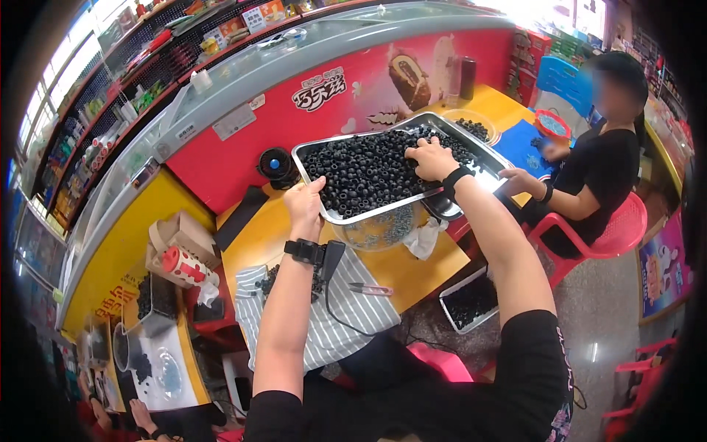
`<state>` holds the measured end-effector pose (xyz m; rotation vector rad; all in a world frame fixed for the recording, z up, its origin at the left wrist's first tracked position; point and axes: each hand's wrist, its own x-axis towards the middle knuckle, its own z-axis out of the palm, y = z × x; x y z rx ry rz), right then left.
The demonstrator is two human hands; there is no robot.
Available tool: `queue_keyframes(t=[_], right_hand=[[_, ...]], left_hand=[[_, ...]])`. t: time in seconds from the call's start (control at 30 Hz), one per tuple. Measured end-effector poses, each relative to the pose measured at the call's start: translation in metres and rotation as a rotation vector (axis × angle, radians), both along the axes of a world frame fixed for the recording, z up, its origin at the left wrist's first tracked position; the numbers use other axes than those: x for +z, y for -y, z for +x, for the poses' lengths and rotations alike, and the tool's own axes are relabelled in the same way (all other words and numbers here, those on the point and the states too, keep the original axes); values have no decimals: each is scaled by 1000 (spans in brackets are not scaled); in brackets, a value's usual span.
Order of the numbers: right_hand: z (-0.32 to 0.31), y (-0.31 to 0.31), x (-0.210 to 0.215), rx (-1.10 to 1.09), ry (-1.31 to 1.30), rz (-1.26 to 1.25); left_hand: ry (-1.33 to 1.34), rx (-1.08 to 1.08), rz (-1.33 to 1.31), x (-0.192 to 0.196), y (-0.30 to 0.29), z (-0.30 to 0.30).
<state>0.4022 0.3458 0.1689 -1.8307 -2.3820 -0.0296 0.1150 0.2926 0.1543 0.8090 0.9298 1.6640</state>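
Note:
A shallow metal tray (346,219) full of small black ring-shaped parts (361,173) is held tilted above the yellow table (434,269). My left hand (303,205) grips its near left corner, thumb over the rim. My right hand (434,158) lies on the black parts toward the right, fingers spread and touching them; the fingertips are partly hidden. Under the tray is a clear round bowl (375,232) with small pale pieces. A grey striped cloth (353,302) below my left forearm bears more black parts and red-handled tweezers (372,289).
A person in black sits at right, one hand (521,183) by the tray's right corner. A small black fan (278,166) stands left of the tray. A white bin of black parts (471,302) is below the table. A pink freezer front (258,140) rises behind.

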Motion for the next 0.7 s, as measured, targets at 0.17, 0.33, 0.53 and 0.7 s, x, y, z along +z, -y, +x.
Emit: queue_keyframes(t=[0.17,0.33,0.53,0.7], right_hand=[[18,-14,-9,-40,-146,88],[45,-16,-9,-151,-209,97],[16,10,19,85,-200,16],[-15,49,21,178,-10,-147]], left_hand=[[14,-11,-20,7,8,1],[9,-18,-33,0,7,-11],[-17,18,-42,-6,16,-13],[40,2,-51,-8,21,-19]])
